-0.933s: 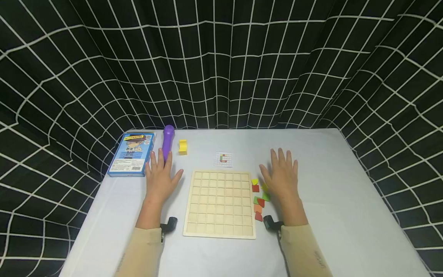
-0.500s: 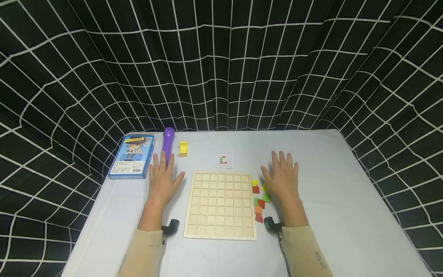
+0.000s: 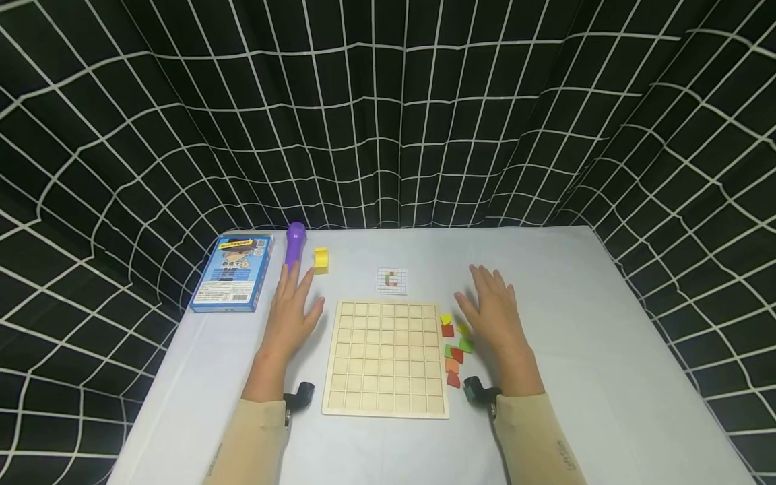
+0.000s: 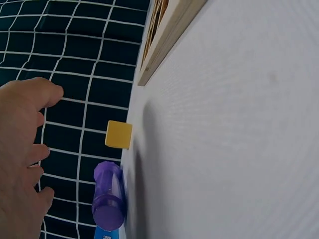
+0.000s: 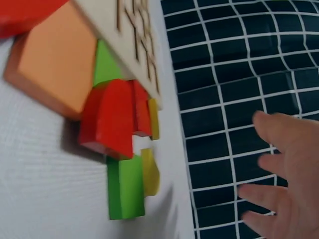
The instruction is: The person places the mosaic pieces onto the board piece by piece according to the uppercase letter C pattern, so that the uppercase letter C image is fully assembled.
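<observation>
My left hand (image 3: 289,325) is held over the table left of the wooden grid board (image 3: 388,364), holding nothing. Its fingertips partly hide the lower end of a purple microphone-shaped toy (image 3: 295,241). On the board's other side my right hand (image 3: 498,322) hovers above the table, fingers extended and holding nothing. Between it and the board lie several small coloured blocks: yellow (image 3: 446,319), red (image 3: 447,331), green (image 3: 465,345) and orange (image 3: 451,365). In the right wrist view a red block (image 5: 107,119) leans against others. A printed pattern card (image 3: 391,281) lies beyond the board.
A blue box (image 3: 232,273) lies at the table's back left. Near the purple toy stands a small yellow block with a curved cutout (image 3: 320,261). White cloth covers the table (image 3: 606,350), and black curtains with white grid lines (image 3: 400,121) surround it.
Both hands have tilted, with the left fingers leaning further right and the right fingers leaning left and closing together slightly. The board, blocks and card have stayed in place.
</observation>
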A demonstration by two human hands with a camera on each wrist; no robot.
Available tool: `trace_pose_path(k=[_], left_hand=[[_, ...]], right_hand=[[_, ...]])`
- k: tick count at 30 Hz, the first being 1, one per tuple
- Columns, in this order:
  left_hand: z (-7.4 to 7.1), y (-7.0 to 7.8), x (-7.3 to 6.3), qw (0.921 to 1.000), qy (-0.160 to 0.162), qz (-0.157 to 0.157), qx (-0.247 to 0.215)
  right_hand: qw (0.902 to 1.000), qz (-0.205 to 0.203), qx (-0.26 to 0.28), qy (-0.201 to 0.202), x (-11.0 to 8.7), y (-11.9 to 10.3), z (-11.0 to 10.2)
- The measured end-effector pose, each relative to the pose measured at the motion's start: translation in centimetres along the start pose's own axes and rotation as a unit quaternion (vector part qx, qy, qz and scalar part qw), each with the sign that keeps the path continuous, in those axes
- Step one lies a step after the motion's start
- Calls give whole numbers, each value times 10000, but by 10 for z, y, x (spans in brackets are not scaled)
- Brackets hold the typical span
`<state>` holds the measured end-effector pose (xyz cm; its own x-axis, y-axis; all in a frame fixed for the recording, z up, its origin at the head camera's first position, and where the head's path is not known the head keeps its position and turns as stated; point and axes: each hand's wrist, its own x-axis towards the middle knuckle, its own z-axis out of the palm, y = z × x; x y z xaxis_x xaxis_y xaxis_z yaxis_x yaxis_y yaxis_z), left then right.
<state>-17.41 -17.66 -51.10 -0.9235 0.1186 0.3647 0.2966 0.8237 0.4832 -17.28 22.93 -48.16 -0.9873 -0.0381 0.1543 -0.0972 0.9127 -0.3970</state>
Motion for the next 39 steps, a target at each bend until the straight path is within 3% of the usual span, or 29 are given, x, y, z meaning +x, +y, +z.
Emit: trace_pose_path(k=[5, 10, 14, 22, 25, 30, 39], left_hand=[[2, 2, 2, 9990, 258, 170, -309], [5, 5, 2, 9966, 147, 25, -809], [10, 5, 1, 9946, -147, -174, -1013], [18, 3, -1, 9839, -1225, -552, -1182], [21, 1, -3, 9774, -1620, -765, -1124], [24, 1, -5, 9716, -2065, -792, -837], [23, 3, -4, 9731, -2074, -688, -727]], right_hand=[[9972, -54, 446, -600, -1, -3, -2], [9928, 49, 676, -987, -1, -6, -1], [9893, -27, 727, -1262, -1, -8, 0], [9816, 56, 617, -1805, 0, -10, 10], [9826, 39, 426, -1806, -1, -10, 15], [9851, 71, 294, -1692, 0, -10, 19], [9907, -60, 363, -1312, 0, -9, 19]])
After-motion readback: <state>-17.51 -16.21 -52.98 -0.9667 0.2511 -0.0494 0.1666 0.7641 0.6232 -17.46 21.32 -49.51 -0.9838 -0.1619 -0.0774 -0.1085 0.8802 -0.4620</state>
